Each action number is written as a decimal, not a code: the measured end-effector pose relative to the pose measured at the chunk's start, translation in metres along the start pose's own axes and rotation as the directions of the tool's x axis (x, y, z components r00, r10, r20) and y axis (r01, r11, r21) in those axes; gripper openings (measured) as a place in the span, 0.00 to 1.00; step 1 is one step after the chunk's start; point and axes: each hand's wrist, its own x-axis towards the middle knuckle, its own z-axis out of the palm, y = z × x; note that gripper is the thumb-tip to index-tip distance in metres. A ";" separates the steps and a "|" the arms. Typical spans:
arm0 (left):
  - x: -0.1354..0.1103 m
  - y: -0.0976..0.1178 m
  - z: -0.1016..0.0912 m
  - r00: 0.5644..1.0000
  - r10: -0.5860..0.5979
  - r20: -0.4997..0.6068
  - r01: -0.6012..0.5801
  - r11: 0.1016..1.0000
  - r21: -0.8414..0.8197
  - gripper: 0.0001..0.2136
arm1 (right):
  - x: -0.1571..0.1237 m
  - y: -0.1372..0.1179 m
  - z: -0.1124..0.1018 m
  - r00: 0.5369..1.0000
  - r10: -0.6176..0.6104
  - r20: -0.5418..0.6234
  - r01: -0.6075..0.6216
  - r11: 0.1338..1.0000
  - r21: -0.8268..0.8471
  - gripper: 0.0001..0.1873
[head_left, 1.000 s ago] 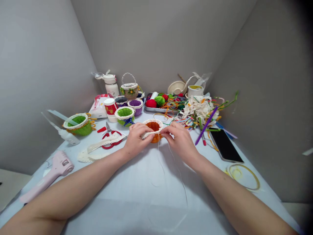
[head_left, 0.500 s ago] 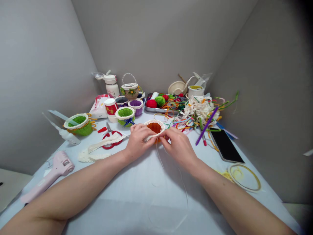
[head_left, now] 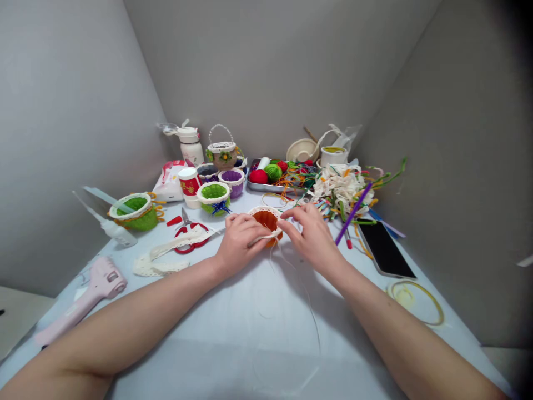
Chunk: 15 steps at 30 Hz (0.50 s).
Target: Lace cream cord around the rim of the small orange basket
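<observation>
A small orange basket (head_left: pixel 266 218) with a white lace rim sits on the table between my hands. My left hand (head_left: pixel 241 240) is closed on its left and front rim, thumb along the front edge. At the right side of the rim is my right hand (head_left: pixel 306 233), with thumb and forefinger brought together on the lace. Whether a needle is in those fingers I cannot tell. A thin pale thread (head_left: pixel 310 303) hangs from the front of the rim and trails over the table towards me.
Left of my hands lie red-handled scissors (head_left: pixel 191 239), a lace strip (head_left: pixel 156 265) and a pink glue gun (head_left: pixel 89 297). Green baskets (head_left: pixel 141 222) and a red-and-white cup (head_left: pixel 190 188) stand behind. A yarn tray (head_left: pixel 275 188), a lace pile (head_left: pixel 339 183) and a phone (head_left: pixel 386 248) are further right.
My right hand has moved from the front of the rim, where it pinched near the thread, up to the right side. The thread now hangs loose in front.
</observation>
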 end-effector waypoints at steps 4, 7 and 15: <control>-0.001 0.000 0.000 0.998 0.058 0.021 -0.059 0.998 0.017 0.07 | -0.001 0.001 -0.003 0.986 -0.160 0.046 0.166 0.960 -0.227 0.12; -0.002 0.000 0.000 0.996 0.076 0.041 -0.077 0.997 0.017 0.08 | -0.005 -0.001 0.002 0.982 -0.157 0.109 0.177 0.962 -0.206 0.10; -0.001 0.004 -0.001 0.990 0.103 0.096 -0.104 0.995 -0.001 0.08 | 0.003 -0.013 0.000 0.980 -0.034 -0.197 0.082 0.967 0.242 0.08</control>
